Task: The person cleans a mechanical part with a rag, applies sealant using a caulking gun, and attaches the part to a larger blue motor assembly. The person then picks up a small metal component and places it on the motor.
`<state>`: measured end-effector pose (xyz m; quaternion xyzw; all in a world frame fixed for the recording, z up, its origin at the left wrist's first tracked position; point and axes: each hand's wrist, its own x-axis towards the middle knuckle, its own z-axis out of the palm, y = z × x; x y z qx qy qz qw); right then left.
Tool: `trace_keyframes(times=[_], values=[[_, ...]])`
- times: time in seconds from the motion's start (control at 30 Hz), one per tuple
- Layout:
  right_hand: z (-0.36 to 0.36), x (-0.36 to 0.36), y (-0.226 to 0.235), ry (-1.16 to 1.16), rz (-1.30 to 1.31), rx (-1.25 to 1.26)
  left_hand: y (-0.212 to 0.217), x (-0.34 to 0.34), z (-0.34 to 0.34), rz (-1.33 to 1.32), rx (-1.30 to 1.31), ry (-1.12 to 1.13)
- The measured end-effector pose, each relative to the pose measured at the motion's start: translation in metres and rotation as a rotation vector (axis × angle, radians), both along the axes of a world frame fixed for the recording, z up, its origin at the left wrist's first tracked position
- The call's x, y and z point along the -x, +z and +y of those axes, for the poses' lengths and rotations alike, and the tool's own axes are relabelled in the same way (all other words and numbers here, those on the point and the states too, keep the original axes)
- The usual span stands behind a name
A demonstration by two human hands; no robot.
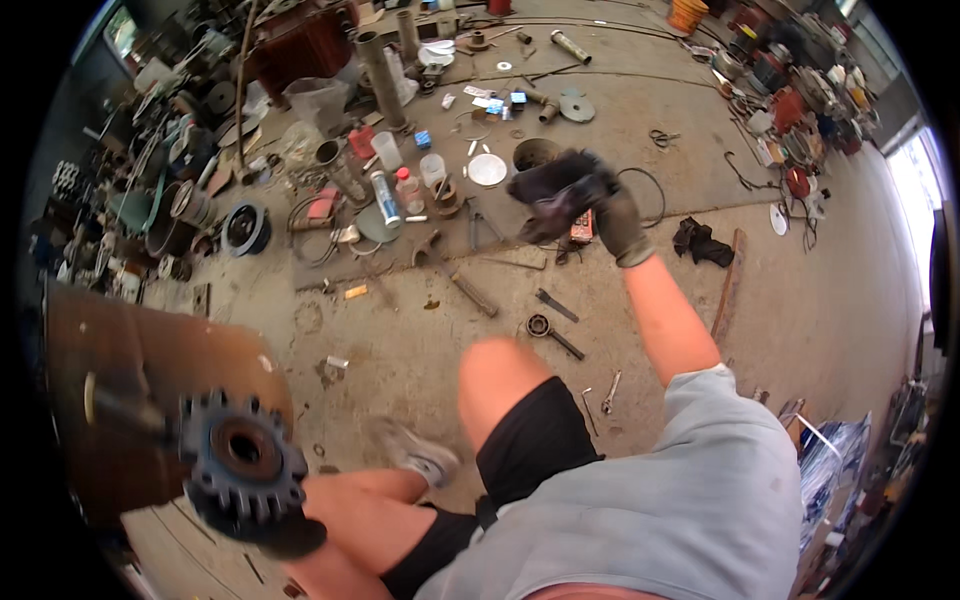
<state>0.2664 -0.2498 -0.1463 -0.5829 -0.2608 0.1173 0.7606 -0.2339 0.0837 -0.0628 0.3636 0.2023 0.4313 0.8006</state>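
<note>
At the lower left, my left hand [285, 530], in a dark glove, is closed around the lower edge of a toothed metal gear [270, 476] with a round bore. A blurred rod [135, 412] shows just left of the gear; whether they touch I cannot tell. My right hand [618, 218], also gloved, reaches forward over the floor and grips a dark rag [552, 198]. Right beside that hand is a small red box [582, 226], partly covered. A round metal pot [535, 150] stands just beyond the rag.
A rusty curved metal drum [180, 335] stands at my left. On the floor lie a hammer [462, 285], a ratchet-like tool [562, 343], a flat bar [557, 305], a wrench [611, 391] and a black cloth [703, 243]. Bottles, pipes and scrap crowd the far left.
</note>
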Motion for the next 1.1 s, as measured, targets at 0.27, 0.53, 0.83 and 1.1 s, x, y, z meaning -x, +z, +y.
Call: trace_keyframes(times=[0.27, 0.53, 0.83, 1.1], values=[[0.134, 0.149, 0.124, 0.271, 0.139, -0.281, 0.024, -0.034, 0.025, -0.211, -0.143, -0.276], [0.188, 0.266, 0.039, 0.147, -0.194, 0.159, -0.056, -0.013, 0.036, -0.116, -0.162, -0.494], [0.241, 0.328, 0.047, 0.089, -0.390, 0.533, -0.090, -0.023, 0.055, 0.027, -0.235, -0.627], [0.242, 0.347, 0.048, 0.103, -0.734, 0.247, -0.059, -0.034, 0.040, 0.052, -0.150, -0.549]])
